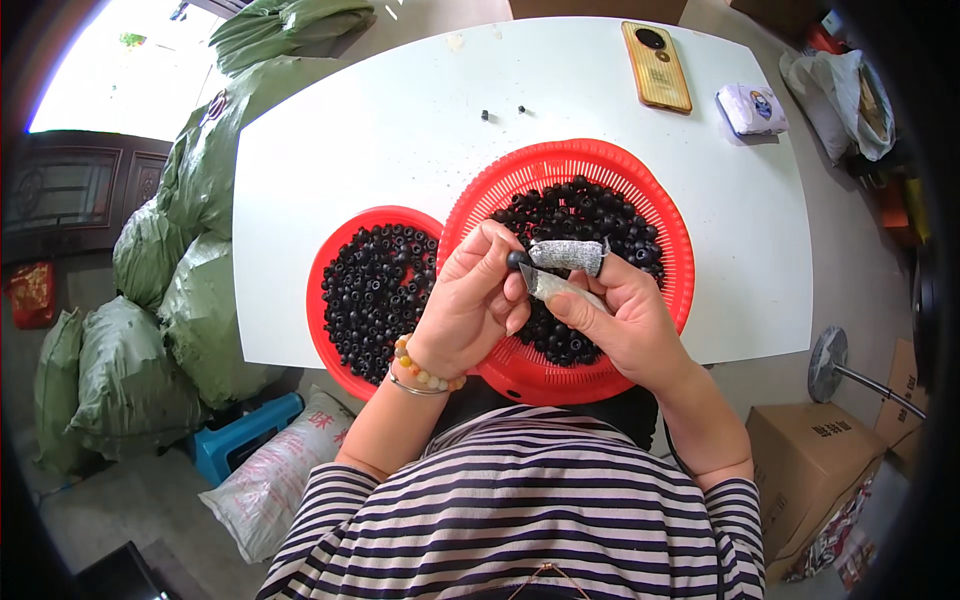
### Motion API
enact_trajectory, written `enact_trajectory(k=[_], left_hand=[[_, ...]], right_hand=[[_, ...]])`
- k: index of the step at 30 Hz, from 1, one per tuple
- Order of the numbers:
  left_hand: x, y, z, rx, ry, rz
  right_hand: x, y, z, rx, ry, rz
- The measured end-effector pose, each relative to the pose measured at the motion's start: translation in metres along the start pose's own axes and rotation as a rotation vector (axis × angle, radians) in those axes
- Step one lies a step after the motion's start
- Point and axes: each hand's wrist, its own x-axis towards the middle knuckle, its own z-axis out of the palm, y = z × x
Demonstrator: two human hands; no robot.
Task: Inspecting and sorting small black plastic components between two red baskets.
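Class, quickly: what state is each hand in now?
Left hand: closed, pinching a small black piece.
Right hand: closed, holding a small pale-handled blade.

Black piece (518,260) partly hidden by fingers (491,262), upper cardboard box (598,8) cut off

- One round black piece (519,260), glossy, pinched in the left hand (470,290) above the larger basket.
- A small pointed blade (530,279) with a pale wrapped handle (570,291), gripped in the right hand (640,318), its tip right up against that piece, as far as I can see.
- A large slotted red basket (684,255), partly filled with black pieces (605,215), jutting past the desk's (350,150) near edge.
- Left of it, a smaller red basket (317,290) holding hollow black beads (370,285), also over that edge.
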Motion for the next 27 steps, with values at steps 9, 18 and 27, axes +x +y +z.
enact_trajectory(k=[9, 18, 27], left_hand=[[-0.0013, -0.0010, 0.0008, 0.062, 0.010, 0.015], [-0.0010, 0.0000, 0.0048, 0.030, -0.010, 0.003], [-0.0021, -0.0003, 0.0046, 0.071, 0.009, 0.027]], right_hand=[[-0.0006, -0.0004, -0.0018, -0.064, -0.001, 0.003], [-0.0029, 0.0011, -0.0019, -0.021, 0.011, 0.007], [-0.0036, -0.0033, -0.0033, -0.058, -0.021, 0.026]])
